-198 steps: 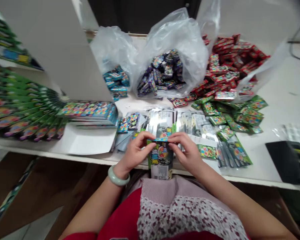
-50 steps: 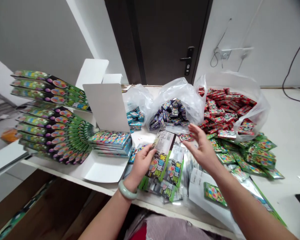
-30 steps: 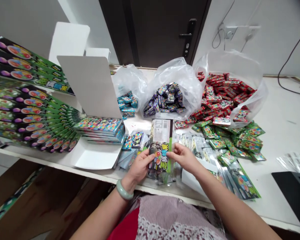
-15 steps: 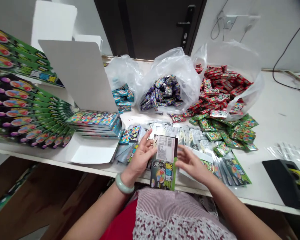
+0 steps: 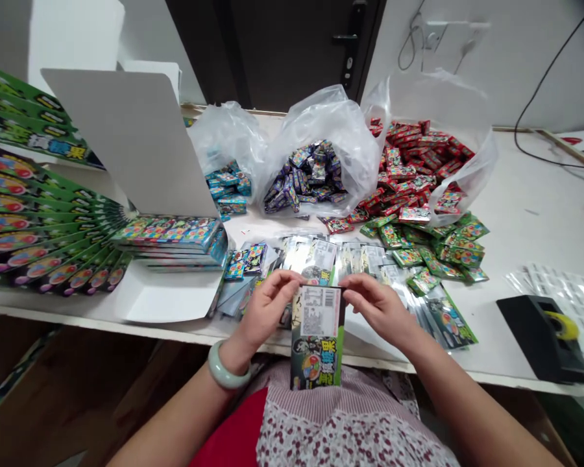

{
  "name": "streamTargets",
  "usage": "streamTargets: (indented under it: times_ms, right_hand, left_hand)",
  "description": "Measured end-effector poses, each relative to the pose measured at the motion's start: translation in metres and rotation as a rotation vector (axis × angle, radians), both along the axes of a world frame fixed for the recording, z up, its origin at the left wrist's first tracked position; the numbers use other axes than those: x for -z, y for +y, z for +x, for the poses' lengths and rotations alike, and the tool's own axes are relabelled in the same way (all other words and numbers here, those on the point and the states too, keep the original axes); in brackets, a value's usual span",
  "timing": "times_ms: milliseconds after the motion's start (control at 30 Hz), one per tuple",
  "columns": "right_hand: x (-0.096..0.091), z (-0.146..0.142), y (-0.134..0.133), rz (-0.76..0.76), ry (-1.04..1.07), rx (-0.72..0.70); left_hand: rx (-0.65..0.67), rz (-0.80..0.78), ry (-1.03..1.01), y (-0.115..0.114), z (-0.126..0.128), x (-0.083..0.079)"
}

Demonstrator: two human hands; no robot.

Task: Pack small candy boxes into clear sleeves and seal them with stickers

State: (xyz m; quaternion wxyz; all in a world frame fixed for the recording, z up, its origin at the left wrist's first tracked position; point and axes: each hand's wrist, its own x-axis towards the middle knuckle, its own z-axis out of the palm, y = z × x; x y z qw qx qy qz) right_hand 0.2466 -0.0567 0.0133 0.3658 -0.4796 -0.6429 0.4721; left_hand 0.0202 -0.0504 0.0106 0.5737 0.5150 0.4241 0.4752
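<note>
A printed candy packet, black and green with a white label panel, hangs upright in front of me over the table's front edge. My left hand pinches its top left corner, and a pale green bangle circles that wrist. At the top right corner, my right hand pinches the packet between thumb and fingers. Behind it lie more flat packets in overlapping rows. Small blue and purple candy boxes sit just left of them.
Plastic bags hold purple boxes and red boxes, with blue ones to the left. Green boxes lie loose. A white carton with stacked packs stands left, near fanned printed cards. A black tape dispenser is right.
My right hand has closed on the packet's top right corner. My left hand has shifted up to its top left corner, and the packet sits slightly lower. The view has shifted a little.
</note>
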Motion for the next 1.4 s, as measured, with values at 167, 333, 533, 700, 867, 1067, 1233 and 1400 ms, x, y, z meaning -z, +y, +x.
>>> streamTargets:
  times_ms: [167, 333, 533, 700, 867, 1067, 1233, 1400]
  right_hand:
    - [-0.009, -0.002, 0.014, -0.073, 0.151, 0.043]
    - [-0.012, -0.005, 0.015, 0.014, 0.081, 0.036]
    - [-0.029, -0.012, 0.022, -0.010, -0.017, -0.035]
    - [-0.031, -0.018, 0.034, -0.171, 0.047, -0.070]
    - [-0.033, -0.018, 0.029, -0.160, 0.042, -0.131]
    - [-0.035, -0.018, 0.019, -0.091, 0.031, -0.135]
    - [-0.030, -0.018, 0.018, -0.093, 0.019, -0.092]
    - [-0.029, -0.014, 0.016, -0.095, 0.030, -0.121]
  left_hand:
    - [-0.045, 0.029, 0.004, 0.011, 0.009, -0.006]
    - [0.011, 0.132, 0.126, 0.013, 0.001, -0.005]
    - [0.003, 0.122, 0.110, 0.016, 0.006, -0.015]
    - [-0.035, 0.014, 0.121, 0.022, 0.011, -0.022]
    - [0.120, 0.110, 0.101, 0.020, -0.002, -0.024]
    - [0.218, 0.124, 0.074, 0.020, -0.012, -0.028]
    - [0.176, 0.061, 0.119, 0.024, -0.005, -0.031]
    - [0.258, 0.137, 0.179, 0.021, -0.009, -0.033]
